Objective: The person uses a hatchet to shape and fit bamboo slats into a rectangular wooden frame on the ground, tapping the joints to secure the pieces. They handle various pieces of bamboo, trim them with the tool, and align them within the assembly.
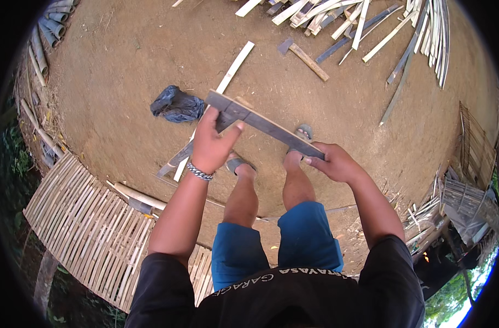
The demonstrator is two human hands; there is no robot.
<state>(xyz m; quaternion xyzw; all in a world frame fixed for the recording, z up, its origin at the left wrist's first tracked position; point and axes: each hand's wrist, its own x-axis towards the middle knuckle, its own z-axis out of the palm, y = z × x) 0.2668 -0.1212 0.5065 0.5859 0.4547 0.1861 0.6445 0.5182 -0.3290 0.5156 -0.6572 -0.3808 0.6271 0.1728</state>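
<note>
A flat, dark bamboo strip [271,128] with a pale edge spans my two hands, slanting down to the right above the ground. At its right end, my right hand [334,162] grips it with the thumb on the dark face. My left hand [211,143], with a chain bracelet on the wrist, holds it near the left end; thumb and forefinger are spread and the other fingers are mostly hidden. Another dark strip [178,158] runs behind the left hand, partly covered. A long pale strip [236,66] lies on the ground beyond.
A black plastic bag [177,105] lies left of the strips. A hatchet [309,62] rests on the dirt ahead, near a pile of split bamboo [337,21]. A slatted bamboo platform [91,227] stands at lower left. My sandalled feet are below the strip.
</note>
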